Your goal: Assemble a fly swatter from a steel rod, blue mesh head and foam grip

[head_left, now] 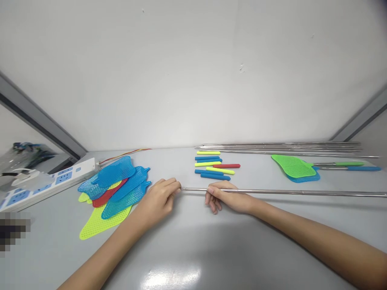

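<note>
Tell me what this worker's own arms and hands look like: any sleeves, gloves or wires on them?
These are ordinary human arms. The left hand and right hand are ungloved, with no rings visible. The left forearm and right forearm are bare as far as they show: no sleeve, watch, bracelet, cable or marking is visible.
</note>
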A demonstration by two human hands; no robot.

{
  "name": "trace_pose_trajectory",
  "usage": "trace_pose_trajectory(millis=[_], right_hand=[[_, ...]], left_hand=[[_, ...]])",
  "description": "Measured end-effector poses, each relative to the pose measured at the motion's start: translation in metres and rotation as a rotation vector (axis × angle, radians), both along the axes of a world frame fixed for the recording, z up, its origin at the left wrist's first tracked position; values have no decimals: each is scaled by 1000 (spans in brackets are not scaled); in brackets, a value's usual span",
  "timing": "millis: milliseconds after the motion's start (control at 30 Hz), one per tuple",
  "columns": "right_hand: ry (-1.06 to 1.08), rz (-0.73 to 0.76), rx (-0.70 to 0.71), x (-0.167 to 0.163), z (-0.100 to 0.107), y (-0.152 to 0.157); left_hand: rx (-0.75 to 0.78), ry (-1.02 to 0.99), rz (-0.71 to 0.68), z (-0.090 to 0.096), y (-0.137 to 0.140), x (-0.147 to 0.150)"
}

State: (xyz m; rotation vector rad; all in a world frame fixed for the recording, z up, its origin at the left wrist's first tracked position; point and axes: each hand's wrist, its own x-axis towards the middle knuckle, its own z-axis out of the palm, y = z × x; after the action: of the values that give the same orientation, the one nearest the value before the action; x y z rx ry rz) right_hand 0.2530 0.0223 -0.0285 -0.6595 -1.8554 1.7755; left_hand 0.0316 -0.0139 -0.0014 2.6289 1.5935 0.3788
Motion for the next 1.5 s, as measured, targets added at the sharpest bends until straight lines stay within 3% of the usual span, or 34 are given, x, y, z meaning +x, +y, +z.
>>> trace_pose_trajectory(millis=[1500], right_hand=[[-21,48,-3,-1,3,-8]], left_hand=[[33,-34,-46,-2,-5,4]])
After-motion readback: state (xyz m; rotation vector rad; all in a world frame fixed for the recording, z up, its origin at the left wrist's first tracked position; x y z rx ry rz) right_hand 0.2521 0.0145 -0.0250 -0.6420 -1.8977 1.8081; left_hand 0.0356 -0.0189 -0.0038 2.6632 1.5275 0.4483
